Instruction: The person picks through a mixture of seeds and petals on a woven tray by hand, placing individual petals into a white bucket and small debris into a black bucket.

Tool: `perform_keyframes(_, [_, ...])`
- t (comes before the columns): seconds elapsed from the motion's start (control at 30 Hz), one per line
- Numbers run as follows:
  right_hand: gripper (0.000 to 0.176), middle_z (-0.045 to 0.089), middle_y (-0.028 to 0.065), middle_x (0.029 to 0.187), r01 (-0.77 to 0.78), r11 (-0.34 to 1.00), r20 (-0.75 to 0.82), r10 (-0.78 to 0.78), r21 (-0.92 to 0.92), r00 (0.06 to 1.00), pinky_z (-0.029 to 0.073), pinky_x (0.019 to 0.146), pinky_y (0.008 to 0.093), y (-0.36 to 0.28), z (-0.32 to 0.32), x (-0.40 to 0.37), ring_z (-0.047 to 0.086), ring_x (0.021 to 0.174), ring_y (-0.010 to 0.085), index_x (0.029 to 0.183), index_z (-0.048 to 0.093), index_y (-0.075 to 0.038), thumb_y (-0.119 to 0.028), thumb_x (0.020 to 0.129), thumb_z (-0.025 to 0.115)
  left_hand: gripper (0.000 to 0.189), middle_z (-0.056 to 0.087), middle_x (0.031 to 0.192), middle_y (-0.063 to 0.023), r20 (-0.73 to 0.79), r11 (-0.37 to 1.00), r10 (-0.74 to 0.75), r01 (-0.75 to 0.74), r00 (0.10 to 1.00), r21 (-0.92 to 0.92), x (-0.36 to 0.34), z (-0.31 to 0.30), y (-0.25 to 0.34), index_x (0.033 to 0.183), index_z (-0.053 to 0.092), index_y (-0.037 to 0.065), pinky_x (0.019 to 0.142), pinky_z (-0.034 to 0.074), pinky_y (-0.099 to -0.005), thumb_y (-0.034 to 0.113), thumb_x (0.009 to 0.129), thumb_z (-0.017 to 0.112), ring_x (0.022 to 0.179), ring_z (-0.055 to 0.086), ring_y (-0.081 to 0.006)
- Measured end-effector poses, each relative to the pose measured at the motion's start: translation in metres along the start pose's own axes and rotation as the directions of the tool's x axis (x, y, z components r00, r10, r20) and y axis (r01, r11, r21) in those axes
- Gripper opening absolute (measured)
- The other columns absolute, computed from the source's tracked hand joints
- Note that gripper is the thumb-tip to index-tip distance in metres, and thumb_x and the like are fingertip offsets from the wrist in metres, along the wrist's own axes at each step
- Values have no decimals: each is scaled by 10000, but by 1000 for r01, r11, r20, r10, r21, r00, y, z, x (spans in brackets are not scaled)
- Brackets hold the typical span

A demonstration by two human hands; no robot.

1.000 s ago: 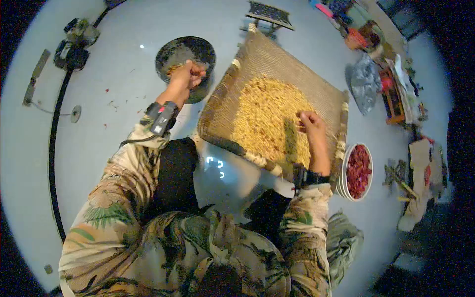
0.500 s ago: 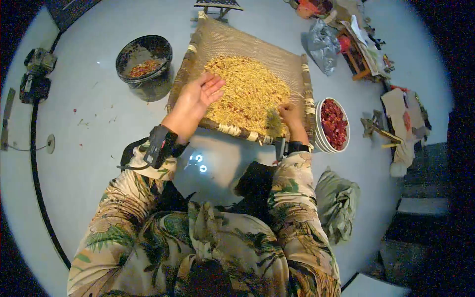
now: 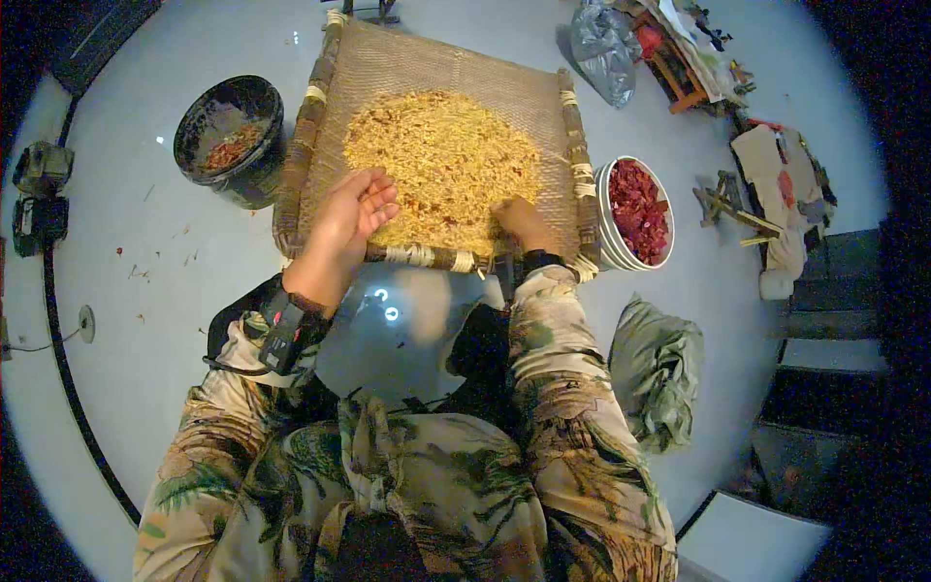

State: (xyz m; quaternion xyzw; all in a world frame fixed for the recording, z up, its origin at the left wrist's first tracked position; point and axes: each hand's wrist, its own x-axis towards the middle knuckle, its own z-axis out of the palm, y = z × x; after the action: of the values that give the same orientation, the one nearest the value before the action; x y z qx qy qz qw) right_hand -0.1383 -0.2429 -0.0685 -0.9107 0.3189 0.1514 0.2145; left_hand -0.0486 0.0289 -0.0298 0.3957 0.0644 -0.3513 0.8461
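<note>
A woven sieve (image 3: pixel 524 85) with a wooden frame bound in pale strips lies in front of me. On its mesh spreads a heap of small yellow seeds (image 3: pixel 441 145) mixed with dark red flakes. At the heap's near left edge, my left hand (image 3: pixel 354 215) is held palm inward, its fingers loosely bent and nothing visible in them. My right hand (image 3: pixel 524 225) is at the near right edge of the heap, back of the hand up. Its fingers are drawn together at the seeds, and whatever is between them is hidden.
Left of the sieve stands a black bucket (image 3: pixel 262 179) with reddish bits inside. A white bucket (image 3: pixel 609 228) of dark red dried pieces stands at the right. Nearby are a crumpled green-grey sack (image 3: pixel 658 373), a grey plastic bag (image 3: pixel 603 53) and a small wooden stand (image 3: pixel 727 206).
The view has shifted, so the sieve sits further left. My left hand's fingers have curled from stretched out. The fuzzy dark patch beside my right hand no longer shows.
</note>
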Motion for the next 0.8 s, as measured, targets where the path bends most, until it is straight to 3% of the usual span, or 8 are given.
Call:
perform_keyframes(0.13, [477,568,255,949,32,988,-46,-25,153,999,445,751,408,-2,39,40,567,857,372,934,564,55,-376,732,569,178,548,821,-63,6,999,-30,29,1000,37,2,12,-2,946,497,21,624,489,-283,163,874,416,725,558,-151])
perform_keyframes(0.23, [519,566,257,943,174,982,-103,-166,72,981,448,742,409,-26,37,33,561,870,367,935,552,70,-409,736,567,175,549,812,-60,-19,998,-23,25,1000,66,2,16,-5,934,502,23,620,490,-280,165,872,420,717,561,-147])
perform_keyframes(0.27, [530,565,253,947,133,979,-6,-133,153,991,443,749,409,-40,24,23,551,887,370,925,554,70,-422,730,573,173,549,812,-59,-32,998,-24,25,999,60,3,17,-5,931,503,24,620,491,-280,165,870,424,716,562,-146])
perform_keyframes(0.5, [595,555,258,979,357,928,-190,-333,108,923,425,808,388,-58,33,27,541,932,362,1072,486,53,-413,716,587,168,575,842,-50,29,995,-34,31,999,98,22,10,-16,940,522,49,659,492,-284,186,847,493,748,569,-153])
perform_keyframes(0.53, [564,553,247,1000,377,906,-219,-335,190,916,418,820,387,-61,35,26,536,955,350,1106,483,22,-379,725,594,166,575,839,-49,26,995,-35,32,999,98,22,14,-18,937,522,50,657,492,-283,187,847,493,745,568,-152])
perform_keyframes(0.67, [425,573,210,983,550,809,-368,-456,208,810,435,790,373,-57,23,39,554,916,333,1060,542,-41,-293,725,614,158,575,825,-45,4,993,-44,43,999,108,23,28,-20,926,523,53,651,491,-277,186,849,490,729,565,-145])
perform_keyframes(0.8, [287,609,179,868,321,935,-377,-247,148,893,456,720,372,-14,-9,56,587,815,313,917,614,-47,-249,714,620,155,577,823,-41,59,994,-43,37,997,101,26,36,-20,927,522,52,649,491,-272,183,850,487,729,566,-142])
